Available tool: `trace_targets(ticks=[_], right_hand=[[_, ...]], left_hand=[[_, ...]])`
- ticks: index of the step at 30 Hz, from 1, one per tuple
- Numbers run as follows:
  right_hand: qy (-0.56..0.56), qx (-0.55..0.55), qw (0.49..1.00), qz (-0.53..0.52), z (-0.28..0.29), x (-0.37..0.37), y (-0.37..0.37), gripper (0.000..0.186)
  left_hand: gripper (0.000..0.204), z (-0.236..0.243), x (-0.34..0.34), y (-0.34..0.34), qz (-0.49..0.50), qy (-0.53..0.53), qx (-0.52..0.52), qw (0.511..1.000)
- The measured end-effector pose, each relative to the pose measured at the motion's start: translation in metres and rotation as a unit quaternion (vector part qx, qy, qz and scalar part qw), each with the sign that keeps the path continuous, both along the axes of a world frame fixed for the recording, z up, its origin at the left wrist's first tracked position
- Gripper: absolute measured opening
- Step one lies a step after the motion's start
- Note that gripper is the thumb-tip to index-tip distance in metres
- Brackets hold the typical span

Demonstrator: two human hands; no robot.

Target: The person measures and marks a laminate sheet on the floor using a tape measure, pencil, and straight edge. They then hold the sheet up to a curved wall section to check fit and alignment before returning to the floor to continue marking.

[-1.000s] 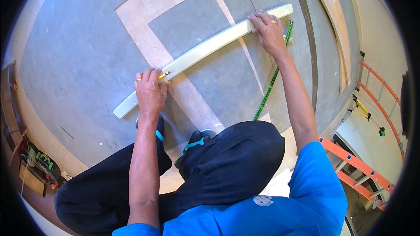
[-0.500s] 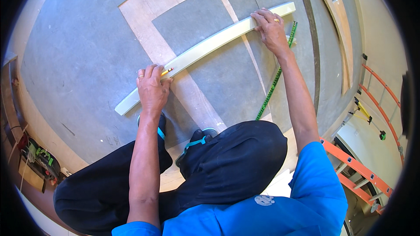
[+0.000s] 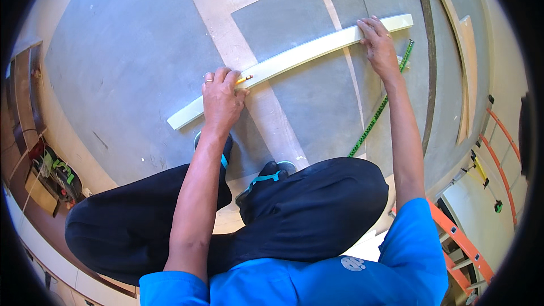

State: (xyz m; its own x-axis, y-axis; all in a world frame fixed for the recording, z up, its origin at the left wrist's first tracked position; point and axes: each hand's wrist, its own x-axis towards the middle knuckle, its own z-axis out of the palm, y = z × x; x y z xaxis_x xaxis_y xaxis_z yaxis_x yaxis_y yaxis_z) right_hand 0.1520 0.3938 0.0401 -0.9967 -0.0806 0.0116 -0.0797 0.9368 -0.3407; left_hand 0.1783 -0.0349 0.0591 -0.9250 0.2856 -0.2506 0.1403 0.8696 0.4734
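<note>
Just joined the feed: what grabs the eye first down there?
A long pale board lies slantwise across the grey floor. The left hand holds a pencil against its near edge, and the right hand presses down near its far end. A green measuring stick lies just right of the right forearm.

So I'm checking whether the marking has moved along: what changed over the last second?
Very little. The left hand with the pencil has crept slightly toward the right hand along the pale board. The right hand still presses the board's far end; the green ruler lies unmoved.
</note>
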Motion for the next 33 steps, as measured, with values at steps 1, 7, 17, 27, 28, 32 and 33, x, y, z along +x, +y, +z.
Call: trace_targets(ticks=[1,7,17,27,28,32,33], right_hand=[[0.001,0.004,1.0,0.001,-0.0012,-0.0002,0.0006,0.05],[-0.01,0.013,1.0,0.009,-0.0038,-0.003,0.0014,0.051],[-0.026,0.012,1.0,0.013,-0.0031,-0.002,0.0034,0.05],[-0.02,0.011,1.0,0.016,-0.0032,-0.0023,0.0033,0.049],[-0.02,0.01,1.0,0.015,-0.003,-0.0024,0.0026,0.049],[-0.021,0.004,1.0,0.009,-0.0015,-0.0005,0.0024,0.05],[-0.024,0.001,1.0,0.006,-0.0003,-0.0004,0.004,0.051]], left_hand=[[0.047,-0.0005,0.0004,0.0003,0.0,0.0,-0.001,1.0],[0.046,-0.0012,0.001,-0.003,0.0,0.009,0.016,1.0],[0.043,-0.0006,-0.003,-0.0042,0.0,0.014,0.036,0.999],[0.045,-0.0038,-0.0038,-0.0042,0.002,0.01,0.018,1.0],[0.046,-0.0036,-0.0035,-0.0036,0.004,0.011,0.018,1.0],[0.044,-0.0015,-0.0058,-0.0017,0.006,0.002,0.015,1.0],[0.044,-0.0024,-0.0056,0.0005,0.008,0.004,0.018,1.0]])
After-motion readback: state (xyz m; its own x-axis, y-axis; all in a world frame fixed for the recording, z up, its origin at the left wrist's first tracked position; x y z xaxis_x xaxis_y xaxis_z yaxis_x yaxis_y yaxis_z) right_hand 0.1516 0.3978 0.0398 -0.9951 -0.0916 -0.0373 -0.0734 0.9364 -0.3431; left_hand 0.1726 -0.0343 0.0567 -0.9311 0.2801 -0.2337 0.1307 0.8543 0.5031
